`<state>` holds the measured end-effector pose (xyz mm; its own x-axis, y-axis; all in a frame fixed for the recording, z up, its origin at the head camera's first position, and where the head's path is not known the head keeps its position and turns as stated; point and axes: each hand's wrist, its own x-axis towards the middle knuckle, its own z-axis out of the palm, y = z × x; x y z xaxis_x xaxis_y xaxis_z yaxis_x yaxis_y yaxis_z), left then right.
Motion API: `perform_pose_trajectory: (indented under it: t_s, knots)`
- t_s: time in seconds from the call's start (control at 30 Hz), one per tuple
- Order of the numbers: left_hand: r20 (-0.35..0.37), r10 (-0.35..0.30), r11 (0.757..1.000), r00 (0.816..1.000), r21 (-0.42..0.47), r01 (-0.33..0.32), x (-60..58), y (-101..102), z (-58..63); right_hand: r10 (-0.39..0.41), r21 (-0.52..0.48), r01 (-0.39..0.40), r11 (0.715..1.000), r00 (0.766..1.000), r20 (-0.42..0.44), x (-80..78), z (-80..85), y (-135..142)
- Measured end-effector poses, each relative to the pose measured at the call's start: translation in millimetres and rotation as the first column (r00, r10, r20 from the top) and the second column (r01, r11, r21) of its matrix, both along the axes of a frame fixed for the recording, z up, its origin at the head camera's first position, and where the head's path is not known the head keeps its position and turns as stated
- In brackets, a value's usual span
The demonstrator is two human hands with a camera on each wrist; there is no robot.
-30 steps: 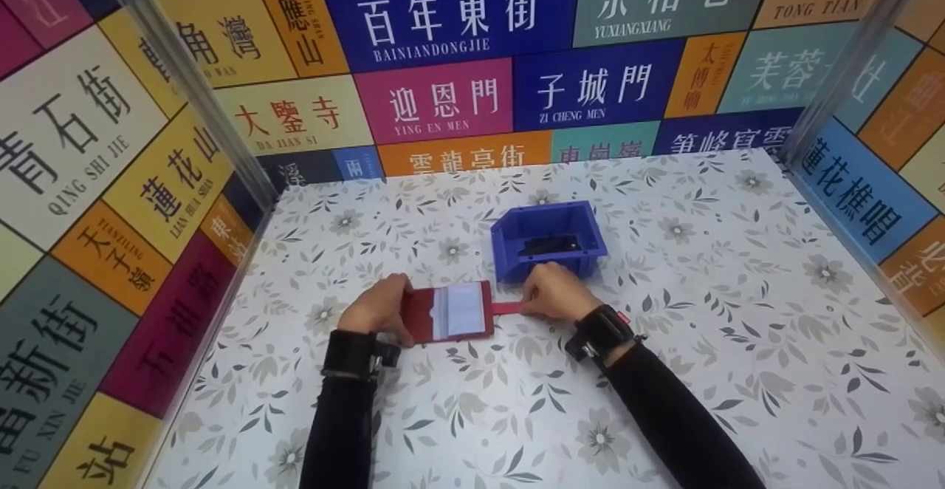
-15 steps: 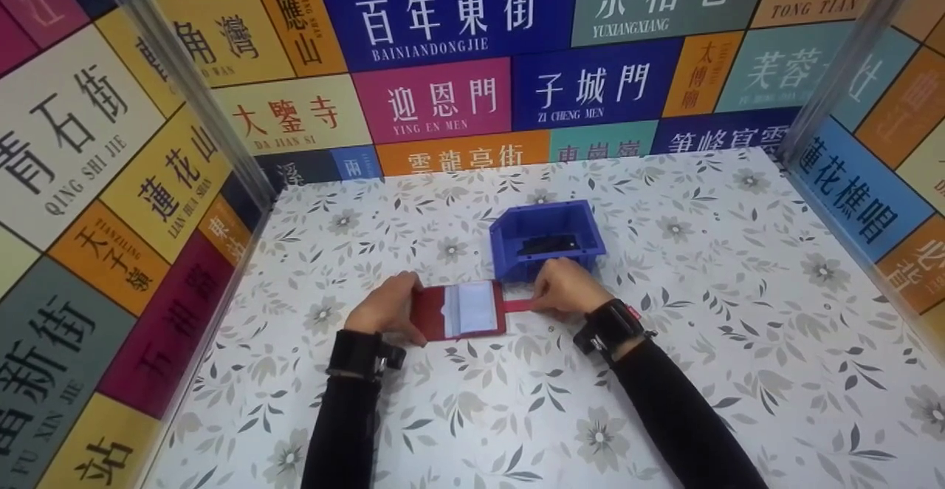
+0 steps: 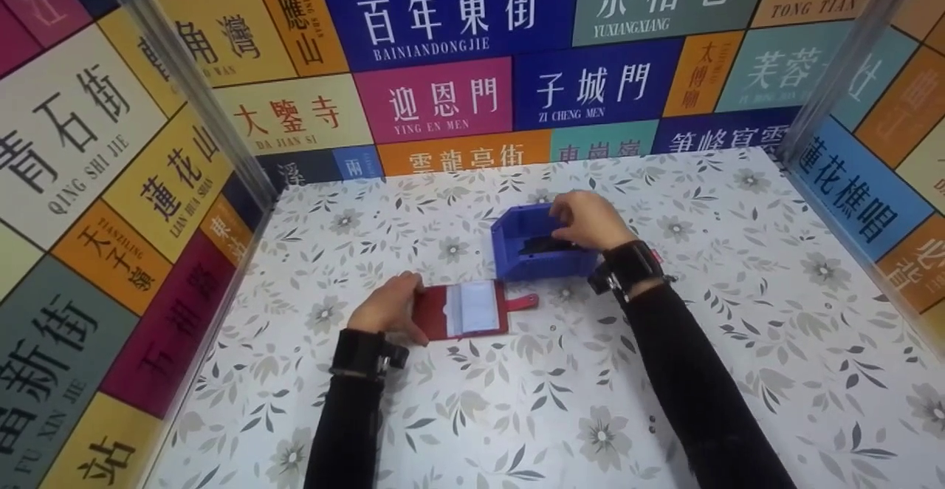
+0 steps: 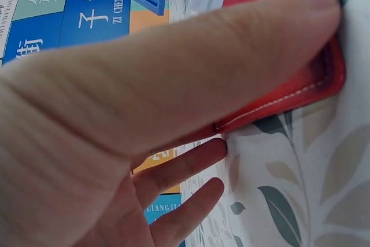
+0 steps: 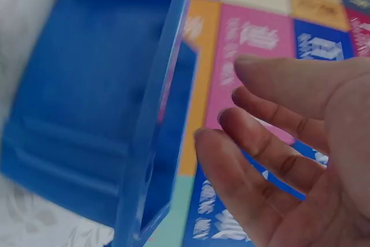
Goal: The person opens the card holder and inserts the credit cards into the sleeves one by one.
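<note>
A small red card wallet point(image 3: 434, 312) lies open on the table in the head view, with clear and white plastic sleeves point(image 3: 476, 307) on its right half. Its strap point(image 3: 523, 302), with a snap at the tip, sticks out to the right. My left hand point(image 3: 385, 307) holds the wallet's left edge; the left wrist view shows the thumb across the red cover point(image 4: 277, 96). My right hand point(image 3: 593, 220) is over the right side of a blue plastic bin point(image 3: 508, 256), near dark pieces point(image 3: 537, 244) inside. Its fingers point(image 5: 254, 143) are loosely bent, with nothing between them in the right wrist view.
The flower-patterned white table point(image 3: 517, 415) stretches around the wallet and bin. Panels with colourful street-name signs point(image 3: 450, 24) enclose it at the back and both sides. The bin stands just behind the wallet, slightly to its right.
My right hand has let go of the wallet's strap and moved up over the bin. Over the second, my left hand and the wallet have shifted slightly right.
</note>
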<state>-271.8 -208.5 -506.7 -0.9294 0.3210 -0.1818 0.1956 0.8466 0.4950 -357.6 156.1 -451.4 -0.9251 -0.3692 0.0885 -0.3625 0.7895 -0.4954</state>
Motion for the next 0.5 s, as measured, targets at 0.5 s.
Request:
perform_pose_trajectory:
  t_s: [0.5]
  knots:
    - [-0.008,0.009,1.0,1.0,-0.022,-0.009,-2.5,1,2.3,0.018,0.3,-0.05,0.953,0.994,0.108,-21.1,-16.1,-29]
